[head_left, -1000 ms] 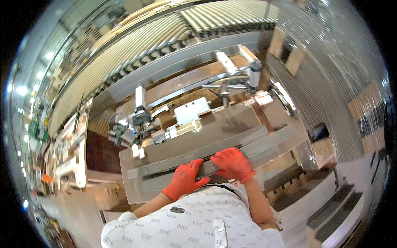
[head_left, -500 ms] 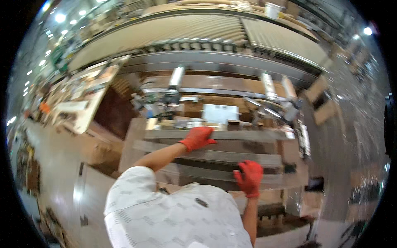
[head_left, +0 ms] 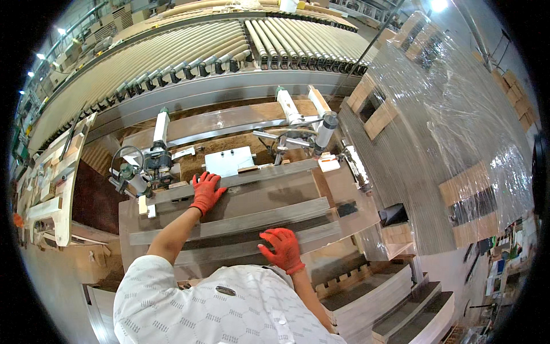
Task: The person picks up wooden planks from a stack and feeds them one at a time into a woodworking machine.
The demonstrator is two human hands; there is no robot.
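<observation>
Farthest grey strip (head_left: pixel 266 174) lies beneath the left hand (head_left: pixel 207 193).

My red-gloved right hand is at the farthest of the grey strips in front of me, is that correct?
No, wrong hand: in the head view, it's your red-gloved left hand at the farthest grey strip in front of you.

Gloves (head_left: pixel 207 194): red. Shirt (head_left: pixel 229 315): white, hexagon pattern, grey dashes. Strips (head_left: pixel 269 217): grey, streaked. Rollers (head_left: pixel 172 54): cream. Plate (head_left: pixel 228 164): white.
</observation>
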